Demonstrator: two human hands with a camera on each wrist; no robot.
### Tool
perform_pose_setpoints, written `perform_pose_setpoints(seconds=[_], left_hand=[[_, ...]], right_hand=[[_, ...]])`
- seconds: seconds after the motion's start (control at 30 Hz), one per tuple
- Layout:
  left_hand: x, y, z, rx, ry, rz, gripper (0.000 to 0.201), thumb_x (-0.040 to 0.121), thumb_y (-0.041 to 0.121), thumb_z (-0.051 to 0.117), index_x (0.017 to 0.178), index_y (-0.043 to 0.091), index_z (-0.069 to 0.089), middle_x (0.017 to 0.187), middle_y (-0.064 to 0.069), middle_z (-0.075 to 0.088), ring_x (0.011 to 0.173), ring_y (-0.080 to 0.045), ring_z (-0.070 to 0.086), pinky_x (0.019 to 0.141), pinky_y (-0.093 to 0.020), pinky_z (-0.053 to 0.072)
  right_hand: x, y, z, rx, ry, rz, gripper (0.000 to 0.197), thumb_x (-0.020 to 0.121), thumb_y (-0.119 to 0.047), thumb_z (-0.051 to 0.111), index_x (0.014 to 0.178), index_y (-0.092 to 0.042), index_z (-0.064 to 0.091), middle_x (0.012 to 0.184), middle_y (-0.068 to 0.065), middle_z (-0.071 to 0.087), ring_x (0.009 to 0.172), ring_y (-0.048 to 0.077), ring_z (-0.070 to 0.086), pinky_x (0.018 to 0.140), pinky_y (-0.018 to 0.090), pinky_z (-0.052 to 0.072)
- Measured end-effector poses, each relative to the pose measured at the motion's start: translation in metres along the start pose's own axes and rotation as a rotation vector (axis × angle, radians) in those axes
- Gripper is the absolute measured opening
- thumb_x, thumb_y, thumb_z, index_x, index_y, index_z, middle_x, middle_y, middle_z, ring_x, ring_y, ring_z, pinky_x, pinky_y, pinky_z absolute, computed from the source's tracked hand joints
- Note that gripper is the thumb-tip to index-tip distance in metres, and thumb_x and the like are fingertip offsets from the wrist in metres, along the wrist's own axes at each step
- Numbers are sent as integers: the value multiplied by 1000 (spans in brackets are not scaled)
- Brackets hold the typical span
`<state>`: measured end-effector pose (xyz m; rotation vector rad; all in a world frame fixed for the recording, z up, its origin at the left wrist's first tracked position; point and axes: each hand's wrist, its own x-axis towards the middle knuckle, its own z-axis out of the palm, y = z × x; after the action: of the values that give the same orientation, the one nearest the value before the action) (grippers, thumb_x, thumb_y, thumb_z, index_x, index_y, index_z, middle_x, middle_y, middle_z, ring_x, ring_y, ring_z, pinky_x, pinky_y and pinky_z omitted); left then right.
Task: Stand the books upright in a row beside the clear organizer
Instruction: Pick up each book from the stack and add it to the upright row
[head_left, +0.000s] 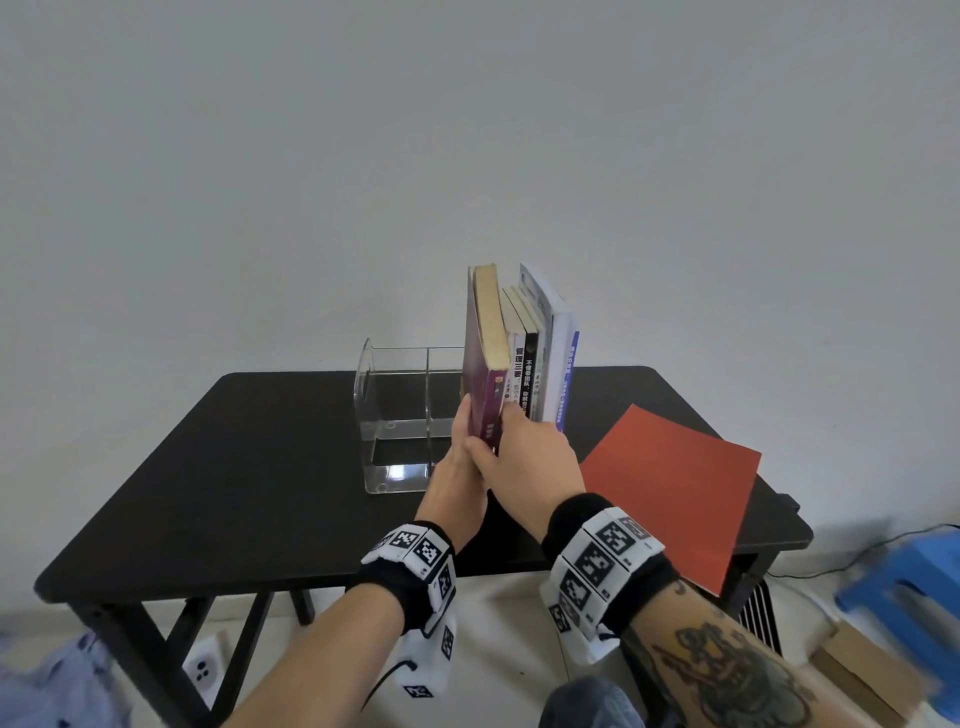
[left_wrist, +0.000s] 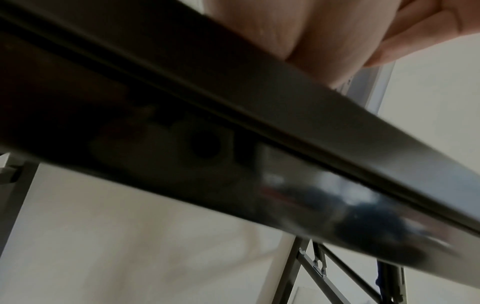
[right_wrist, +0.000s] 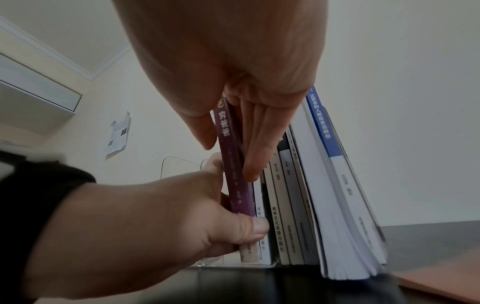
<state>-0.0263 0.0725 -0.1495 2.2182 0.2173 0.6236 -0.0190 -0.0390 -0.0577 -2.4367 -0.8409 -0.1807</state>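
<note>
Beside the clear organizer (head_left: 395, 410) — both hands (head_left: 514, 457) pinch the purple book (head_left: 480, 384) upright.

A black folding table (head_left: 249, 483) stands against a plain white wall (head_left: 467, 130). A red sheet (head_left: 670, 483) lies flat on the table's right side, one corner overhanging the front edge. On the floor: a white power strip (head_left: 202, 670) beneath the table's left legs, a blue plastic stool (head_left: 914, 582) at far right, a cardboard box (head_left: 867, 675) just beside it. A paper notice (right_wrist: 118, 135) hangs on the wall.
</note>
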Motion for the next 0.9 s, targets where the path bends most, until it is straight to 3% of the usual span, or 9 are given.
perform_pose_setpoints(seconds=[0.1, 0.23, 0.5, 0.6, 0.77, 0.83, 0.9], left_hand=[[0, -2, 2, 17, -17, -26, 98, 92, 23, 64, 152, 32, -13, 131, 1, 60, 107, -15, 66, 90, -25, 47], [1, 2, -2, 16, -34, -65, 91, 95, 14, 57, 153, 28, -12, 128, -5, 63, 104, -17, 66, 83, -22, 43], [3, 7, -9, -25, -107, -151, 99, 91, 1, 59, 153, 29, -12, 140, -8, 54, 125, -23, 55, 103, -36, 41], [4, 7, -9, -27, -112, -155, 100, 91, -1, 59, 154, 28, -13, 141, -9, 53, 128, -25, 53, 106, -40, 40], [3, 9, -9, -23, -110, -153, 100, 91, -2, 58, 153, 26, -14, 141, -9, 53, 126, -24, 55, 106, -37, 40], [3, 10, -9, -27, -120, -156, 100, 91, -1, 58, 153, 28, -14, 141, -8, 52, 126, -23, 55, 106, -37, 39], [3, 10, -10, -29, -129, -161, 99, 91, 0, 58, 153, 28, -14, 142, -7, 52, 126, -23, 54, 107, -37, 39]], right_hand=[[-2, 4, 3, -28, -6, -15, 33, 97, -39, 48, 119, -16, 52, 106, 4, 70, 94, 26, 67, 76, 32, 53], [-5, 11, -1, -54, 17, -3, 23, 94, -36, 48, 109, -20, 55, 96, 2, 70, 89, 27, 65, 76, 35, 54], [-9, 40, -28, -118, 92, 173, 17, 88, -39, 48, 85, -23, 55, 77, -3, 65, 74, 26, 61, 70, 32, 49], [-13, 57, -38, -179, 108, 275, 20, 89, -41, 46, 83, -24, 54, 69, -4, 61, 68, 24, 58, 67, 31, 44], [-12, 110, -40, -240, 32, 458, 27, 90, -39, 44, 95, -15, 55, 88, 4, 65, 79, 28, 59, 72, 35, 47], [-10, 132, -36, -259, -38, 526, 38, 91, -40, 47, 111, -9, 54, 113, 12, 61, 101, 33, 57, 84, 40, 47], [-11, 149, -33, -330, -103, 606, 56, 92, -48, 50, 128, -5, 46, 134, 19, 48, 124, 37, 44, 100, 44, 40]])
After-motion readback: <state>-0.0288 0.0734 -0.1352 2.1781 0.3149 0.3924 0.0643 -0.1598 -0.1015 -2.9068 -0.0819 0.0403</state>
